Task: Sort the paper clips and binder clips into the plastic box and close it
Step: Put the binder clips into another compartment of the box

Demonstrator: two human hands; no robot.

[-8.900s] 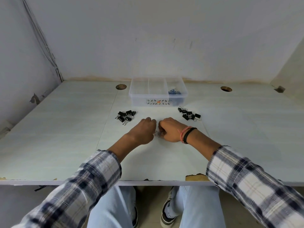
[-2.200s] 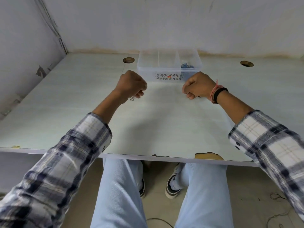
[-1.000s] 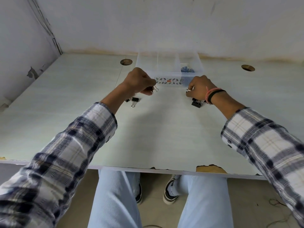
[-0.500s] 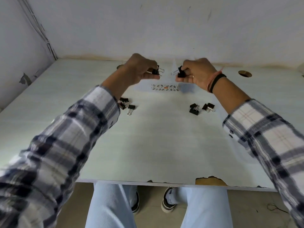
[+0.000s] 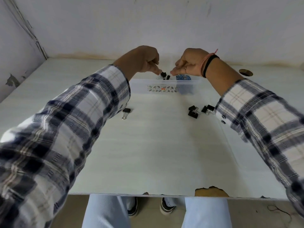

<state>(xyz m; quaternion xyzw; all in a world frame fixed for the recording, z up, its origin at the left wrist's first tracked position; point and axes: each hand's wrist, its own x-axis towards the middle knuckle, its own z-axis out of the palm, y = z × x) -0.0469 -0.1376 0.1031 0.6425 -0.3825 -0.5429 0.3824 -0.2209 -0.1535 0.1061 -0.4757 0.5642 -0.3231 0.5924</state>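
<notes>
- Since half a second ago, both hands have been lowered over the plastic box [image 5: 164, 87].
- A binder clip [image 5: 163, 74] is pinched at the left hand [image 5: 144, 60] fingertips.
- Another binder clip [image 5: 168, 77] is seen just below the right hand [image 5: 189, 63], fingers loosely parted.

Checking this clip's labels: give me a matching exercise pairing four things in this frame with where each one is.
Things:
1. blue paper clips
2. lone binder clip
3. cluster of binder clips
4. both hands

Places:
A. on the table, near the right sleeve
B. above the plastic box
C. inside the box's right compartment
D. on the table, beside the left sleeve

Pairs: 1-C, 2-D, 3-A, 4-B
</notes>
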